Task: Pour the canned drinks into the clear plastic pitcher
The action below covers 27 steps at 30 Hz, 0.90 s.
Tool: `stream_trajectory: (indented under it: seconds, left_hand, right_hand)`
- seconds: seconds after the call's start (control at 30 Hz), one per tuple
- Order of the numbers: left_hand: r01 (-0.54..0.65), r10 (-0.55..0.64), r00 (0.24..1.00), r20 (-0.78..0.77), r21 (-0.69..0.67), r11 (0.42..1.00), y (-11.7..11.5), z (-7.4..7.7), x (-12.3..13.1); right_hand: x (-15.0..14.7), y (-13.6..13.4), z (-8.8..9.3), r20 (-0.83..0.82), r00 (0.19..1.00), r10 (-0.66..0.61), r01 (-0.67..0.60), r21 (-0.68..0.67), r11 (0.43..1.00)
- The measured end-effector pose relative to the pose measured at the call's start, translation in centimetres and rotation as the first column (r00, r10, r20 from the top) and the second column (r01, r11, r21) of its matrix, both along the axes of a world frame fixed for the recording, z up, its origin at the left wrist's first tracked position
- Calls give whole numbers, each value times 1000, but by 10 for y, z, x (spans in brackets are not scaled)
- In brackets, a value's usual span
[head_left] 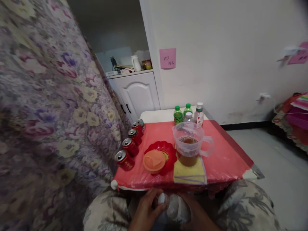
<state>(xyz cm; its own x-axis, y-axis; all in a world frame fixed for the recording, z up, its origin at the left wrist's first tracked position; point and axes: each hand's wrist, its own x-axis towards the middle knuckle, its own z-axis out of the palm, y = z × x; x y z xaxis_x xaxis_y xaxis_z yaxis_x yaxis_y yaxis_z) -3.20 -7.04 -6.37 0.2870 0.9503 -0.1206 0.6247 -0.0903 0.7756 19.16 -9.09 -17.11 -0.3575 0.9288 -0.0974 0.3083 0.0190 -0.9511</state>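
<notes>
Low in front of my lap, below the table's near edge, a clear plastic bottle (177, 208) is tilted with its neck toward the left. My right hand (196, 213) wraps around the bottle's body from the right. At the neck, the fingers of my left hand (148, 208) pinch a white cap (161, 198); I cannot tell whether it is loose or screwed on. Closest on the table are a yellow cloth (190, 178), on which stands a translucent measuring jug (189, 150) part full of brown liquid, and a red scalloped plate (172, 165) with an orange lid-like piece (154, 161) on it.
Several red drink cans (125, 160) line the left edge of the red-covered table (223, 160). Behind the jug stand green-capped bottles (178, 115) and white-capped bottles (198, 115). A floral curtain (60, 122) hangs at left; a wall (216, 64) with a pink note (167, 58) rises behind.
</notes>
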Motion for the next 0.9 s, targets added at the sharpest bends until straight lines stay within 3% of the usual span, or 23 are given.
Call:
stream_trajectory:
  seconds: [0.13, 0.33, 0.53, 0.63, 0.73, 0.9]
  left_hand:
    - [57, -56, 997, 56, -20, 998, -1, -3, -8]
    - [-41, 41, 999, -1, 46, 998, 0, 0, 1]
    - [91, -92, 996, 10, 24, 996, 2, 0, 3]
    - [35, -34, 999, -17, 44, 998, 2, -1, 8]
    - [-22, 24, 999, -39, 63, 998, 3, 6, 17]
    - [68, -68, 998, 6, 68, 995, 3, 18, 20]
  right_hand:
    - [-1, 2, 2, 22, 1000, 0, 0, -35, 999]
    - [0, 1, 6, -24, 1000, 8, -9, -27, 1000]
    - [8, -1, 2, -44, 998, -35, 34, -12, 999]
    - [11, -1, -1, -95, 994, -46, 47, 16, 999]
    - [11, -1, -2, -117, 993, -26, 32, 47, 998]
    - [10, -2, -3, -139, 990, -23, 36, 92, 995]
